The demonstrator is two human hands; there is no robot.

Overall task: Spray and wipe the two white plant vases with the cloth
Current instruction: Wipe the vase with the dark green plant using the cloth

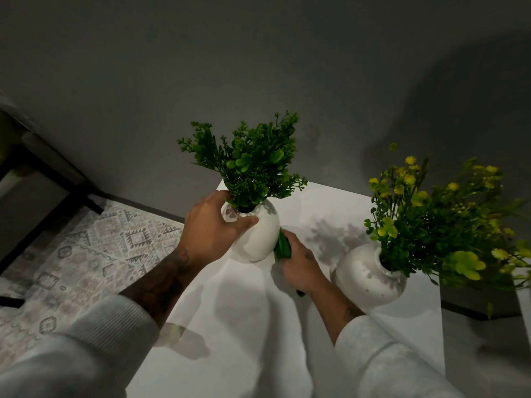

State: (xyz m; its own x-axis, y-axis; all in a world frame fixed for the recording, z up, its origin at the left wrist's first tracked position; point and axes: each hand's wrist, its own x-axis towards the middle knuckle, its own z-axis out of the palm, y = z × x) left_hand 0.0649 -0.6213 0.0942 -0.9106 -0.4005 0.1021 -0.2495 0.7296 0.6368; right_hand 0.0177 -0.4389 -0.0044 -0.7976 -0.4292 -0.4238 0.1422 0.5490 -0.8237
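One vase (260,235) held, cloth (283,245) half-hidden — right hand (300,264)

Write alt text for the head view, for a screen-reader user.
A person's left hand grips the neck of a round white vase of dark green foliage while the right hand holds a green cloth against its lower side. A second round white vase with yellow-green flowers stands to the right on the same white tabletop.

Matt, speckled vases (260,234) on smooth white table (244,326).
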